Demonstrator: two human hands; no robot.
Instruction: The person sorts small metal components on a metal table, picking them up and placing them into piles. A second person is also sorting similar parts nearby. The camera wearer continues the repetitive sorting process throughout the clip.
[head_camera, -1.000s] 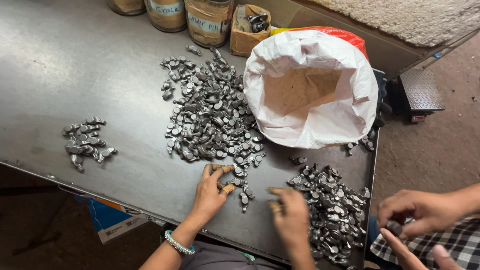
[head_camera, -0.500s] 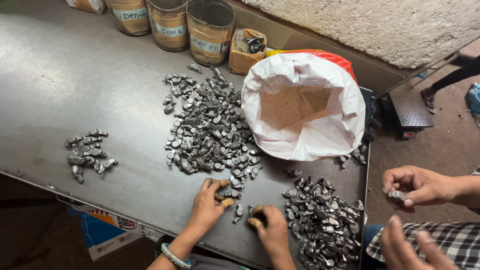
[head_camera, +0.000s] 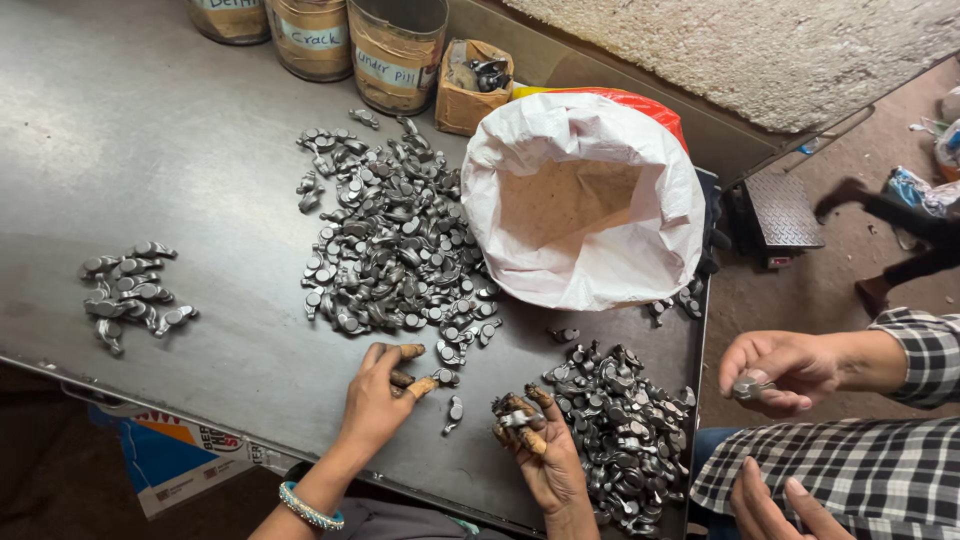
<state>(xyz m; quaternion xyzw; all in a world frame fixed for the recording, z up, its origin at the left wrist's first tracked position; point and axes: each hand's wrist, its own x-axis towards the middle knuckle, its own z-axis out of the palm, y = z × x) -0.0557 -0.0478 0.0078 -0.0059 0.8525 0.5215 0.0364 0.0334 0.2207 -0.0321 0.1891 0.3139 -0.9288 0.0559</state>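
Note:
A big heap of small grey metal parts (head_camera: 390, 240) lies in the middle of the steel table (head_camera: 150, 150). My left hand (head_camera: 378, 398) rests at the heap's near edge, fingers curled on the loose parts there, a beaded bracelet on its wrist. My right hand (head_camera: 535, 450) is turned palm up near the front edge and grips one metal part (head_camera: 516, 418) in its fingertips. A second heap of the same parts (head_camera: 625, 430) lies just to its right. One loose part (head_camera: 454, 411) lies between my hands.
A white sack (head_camera: 585, 200) stands open beside the big heap. Several labelled tins (head_camera: 395, 50) and a small cardboard box (head_camera: 470, 85) line the back edge. A small group of parts (head_camera: 130, 290) lies at the left. A person in a checked shirt (head_camera: 800, 370) holds a part at the right.
My right hand has lifted from the table and turned palm up with a part in its fingers. My left hand stayed at the heap's edge. The view has tilted slightly.

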